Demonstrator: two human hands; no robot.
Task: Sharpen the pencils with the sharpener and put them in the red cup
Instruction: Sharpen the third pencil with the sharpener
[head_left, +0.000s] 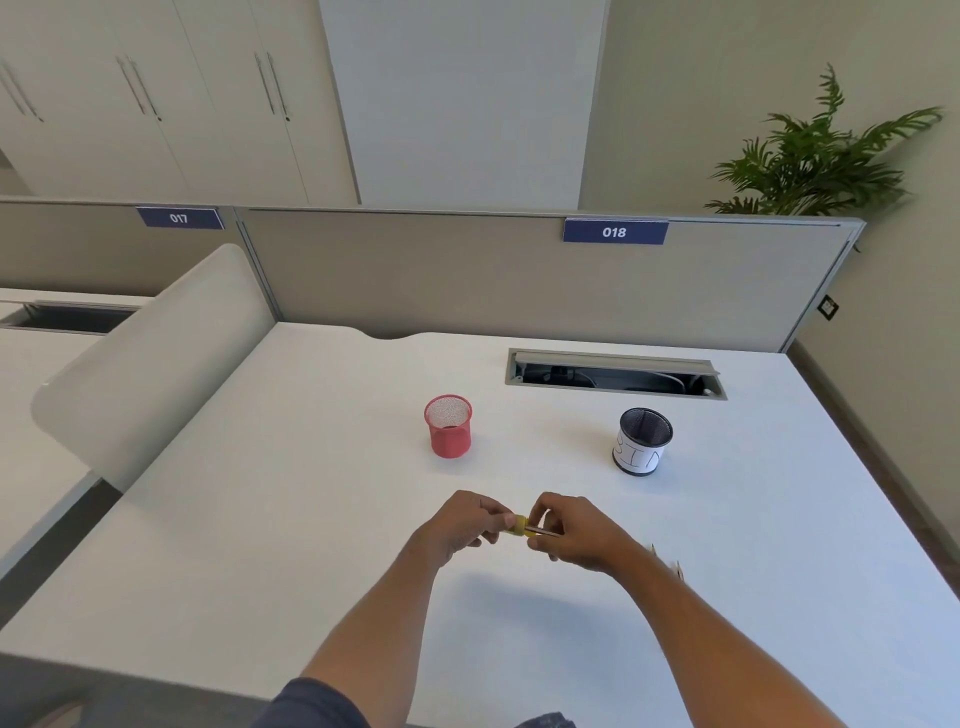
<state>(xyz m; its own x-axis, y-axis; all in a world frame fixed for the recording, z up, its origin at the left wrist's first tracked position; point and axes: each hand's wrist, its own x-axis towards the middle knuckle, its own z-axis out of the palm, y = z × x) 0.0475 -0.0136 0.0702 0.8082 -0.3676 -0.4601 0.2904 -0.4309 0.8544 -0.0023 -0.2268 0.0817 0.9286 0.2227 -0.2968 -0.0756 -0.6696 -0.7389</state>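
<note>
My left hand (460, 525) pinches a small yellow sharpener (519, 524) above the white desk (311, 519). My right hand (574, 532) grips a pencil (543, 532) whose tip sits in the sharpener; most of the pencil is hidden by my fingers. The red mesh cup (449, 426) stands upright farther back, to the left of my hands, and looks empty. Pencil ends (670, 561) peek out on the desk behind my right forearm.
A black mesh cup (642, 440) wrapped in white paper stands at the right back. An open cable tray (615, 375) lies behind it. A grey partition (519, 280) closes the far side, and a curved white divider (156, 364) stands on the left.
</note>
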